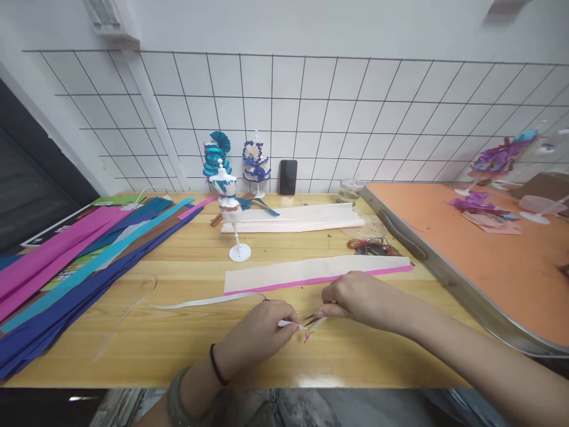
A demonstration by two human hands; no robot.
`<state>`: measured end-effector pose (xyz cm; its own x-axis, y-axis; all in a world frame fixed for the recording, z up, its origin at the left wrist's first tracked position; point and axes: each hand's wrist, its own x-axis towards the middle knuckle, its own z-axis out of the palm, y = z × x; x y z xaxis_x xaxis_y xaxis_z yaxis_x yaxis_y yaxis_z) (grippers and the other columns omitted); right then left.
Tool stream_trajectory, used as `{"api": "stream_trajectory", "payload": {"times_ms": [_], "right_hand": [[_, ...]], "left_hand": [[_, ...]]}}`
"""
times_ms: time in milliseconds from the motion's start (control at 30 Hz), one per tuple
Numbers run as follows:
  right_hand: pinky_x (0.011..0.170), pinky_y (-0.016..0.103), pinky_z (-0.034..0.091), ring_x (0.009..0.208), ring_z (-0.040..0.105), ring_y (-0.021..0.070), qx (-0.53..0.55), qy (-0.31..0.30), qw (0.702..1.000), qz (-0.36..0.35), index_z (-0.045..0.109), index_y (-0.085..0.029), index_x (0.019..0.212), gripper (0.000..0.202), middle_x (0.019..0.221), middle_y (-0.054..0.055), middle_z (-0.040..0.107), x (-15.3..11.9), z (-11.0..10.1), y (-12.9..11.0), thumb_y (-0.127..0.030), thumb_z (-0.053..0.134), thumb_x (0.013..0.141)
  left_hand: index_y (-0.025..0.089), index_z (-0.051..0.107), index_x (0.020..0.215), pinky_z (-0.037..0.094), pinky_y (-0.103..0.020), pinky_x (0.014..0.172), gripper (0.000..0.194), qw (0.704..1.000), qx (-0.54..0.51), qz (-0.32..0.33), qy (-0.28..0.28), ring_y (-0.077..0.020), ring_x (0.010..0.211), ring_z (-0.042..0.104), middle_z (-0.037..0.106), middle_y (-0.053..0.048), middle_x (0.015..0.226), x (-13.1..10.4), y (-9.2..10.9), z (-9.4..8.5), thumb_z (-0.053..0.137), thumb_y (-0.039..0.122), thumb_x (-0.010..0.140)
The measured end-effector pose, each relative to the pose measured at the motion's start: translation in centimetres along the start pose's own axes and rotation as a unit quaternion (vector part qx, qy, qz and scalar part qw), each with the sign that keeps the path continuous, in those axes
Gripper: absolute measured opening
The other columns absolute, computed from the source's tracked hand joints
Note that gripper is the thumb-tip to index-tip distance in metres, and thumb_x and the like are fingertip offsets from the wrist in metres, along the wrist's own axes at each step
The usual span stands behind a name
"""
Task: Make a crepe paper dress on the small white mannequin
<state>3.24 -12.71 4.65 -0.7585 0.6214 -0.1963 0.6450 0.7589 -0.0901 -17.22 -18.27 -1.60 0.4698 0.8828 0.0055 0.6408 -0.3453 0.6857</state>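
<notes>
My left hand [271, 323] pinches a narrow white strip [208, 301], whose long tail trails left across the wooden table. A short white end pokes out past the fingertips. Close by, my right hand [355, 301] grips small scissors [313, 321] with their pointed blades slightly apart at the strip's end; its fingers hide the handles. Tiny pink scraps [307, 336] lie below the blades. Just beyond my hands stretches a cream crepe paper strip [284, 274] with a pink strip [284, 285] along its near edge.
A small dress form [230, 201] in white and teal stands mid-table; decorated ones [256, 163] stand behind it. Colourful paper strips [98, 237] cover the left side. A phone [288, 177] leans on the tiled wall. Keys [376, 245] lie right. An orange table [489, 267] adjoins.
</notes>
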Motion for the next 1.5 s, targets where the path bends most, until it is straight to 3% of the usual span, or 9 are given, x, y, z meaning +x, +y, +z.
{"api": "stream_trajectory", "payload": {"times_ms": [233,567,767,900,1000,1100,1233,1400,1500], "right_hand": [[0.045,0.026,0.019,0.051,0.061,0.0189,-0.117,-0.015,0.992,-0.051,0.069,-0.018,0.065,0.04,0.056,0.007,0.069,1.7,-0.9,-1.4,-0.048,0.051,0.083],[0.045,0.027,0.02,0.051,0.062,0.0186,-0.151,-0.022,0.984,-0.087,0.07,-0.015,0.063,0.048,0.055,0.009,0.068,3.1,-0.3,-2.1,-0.05,0.047,0.085],[0.047,0.026,0.024,0.054,0.062,0.019,-0.113,-0.009,0.99,-0.081,0.068,-0.017,0.066,0.043,0.058,0.008,0.069,3.0,0.0,-1.4,-0.047,0.046,0.087],[0.05,0.025,0.031,0.056,0.059,0.0183,0.022,-0.001,0.999,-0.032,0.065,-0.019,0.071,0.046,0.061,0.006,0.067,2.1,0.0,-0.6,-0.049,0.036,0.089],[0.055,0.025,0.039,0.061,0.059,0.0181,0.163,0.012,0.986,0.034,0.064,-0.02,0.077,0.046,0.069,0.004,0.067,0.9,0.4,0.2,-0.051,0.032,0.089],[0.07,0.029,0.045,0.078,0.062,0.0218,0.267,0.023,0.961,0.068,0.063,-0.02,0.088,0.042,0.086,0.006,0.068,-0.4,1.6,1.1,-0.051,0.034,0.088],[0.081,0.034,0.047,0.094,0.061,0.0274,0.319,0.041,0.942,0.1,0.064,-0.022,0.097,0.039,0.1,0.008,0.068,-2.2,3.8,2.3,-0.052,0.043,0.083],[0.092,0.033,0.046,0.112,0.054,0.0302,0.307,0.068,0.941,0.129,0.063,-0.025,0.109,0.044,0.118,0.009,0.062,-4.0,5.5,3.9,-0.053,0.045,0.081],[0.091,0.034,0.048,0.113,0.053,0.0325,0.307,0.074,0.94,0.131,0.064,-0.024,0.11,0.051,0.121,0.009,0.06,-4.4,6.1,4.5,-0.058,0.044,0.078]], "left_hand": [[0.018,0.063,0.076,0.039,-0.023,0.068,0.02,1.0,-0.003,0.004,0.0,-0.0131,0.074,0.057,0.066,0.0,0.077,0.0,0.3,-0.5,0.044,0.013,0.079],[0.017,0.061,0.074,0.038,-0.022,0.065,0.019,1.0,-0.009,0.012,-0.006,-0.0123,0.069,0.055,0.064,0.0,0.072,-0.2,0.4,-0.8,0.043,0.014,0.079],[0.018,0.064,0.077,0.039,-0.022,0.067,0.019,0.999,-0.023,0.003,0.031,-0.0123,0.073,0.058,0.067,0.001,0.078,-0.6,-0.5,-0.9,0.046,0.017,0.08],[0.02,0.068,0.085,0.043,-0.024,0.072,0.022,0.994,-0.056,-0.025,0.091,-0.0141,0.078,0.061,0.07,-0.001,0.083,-2.6,-1.7,-1.9,0.046,0.025,0.084],[0.02,0.069,0.091,0.046,-0.026,0.079,0.027,0.978,-0.09,-0.079,0.169,-0.0173,0.088,0.063,0.071,-0.003,0.094,-5.4,-3.3,-3.0,0.046,0.034,0.085],[0.018,0.061,0.113,0.041,-0.033,0.095,0.039,0.95,-0.099,-0.147,0.258,-0.021,0.112,0.054,0.061,-0.006,0.119,-8.5,-5.9,-4.3,0.046,0.04,0.084],[0.016,0.052,0.123,0.036,-0.036,0.099,0.049,0.918,0.056,-0.207,0.335,-0.0239,0.118,0.047,0.056,-0.009,0.125,-12.6,-10.5,-7.2,0.043,0.044,0.084],[0.019,0.052,0.122,0.045,-0.036,0.085,0.049,0.861,0.225,-0.306,0.339,-0.0248,0.094,0.062,0.066,-0.009,0.108,-16.9,-15.4,-12.8,0.037,0.045,0.084],[0.017,0.056,0.117,0.043,-0.033,0.088,0.046,0.868,0.253,-0.28,0.323,-0.0237,0.102,0.057,0.063,-0.009,0.114,-17.9,-17.1,-14.6,0.038,0.044,0.084]]}}
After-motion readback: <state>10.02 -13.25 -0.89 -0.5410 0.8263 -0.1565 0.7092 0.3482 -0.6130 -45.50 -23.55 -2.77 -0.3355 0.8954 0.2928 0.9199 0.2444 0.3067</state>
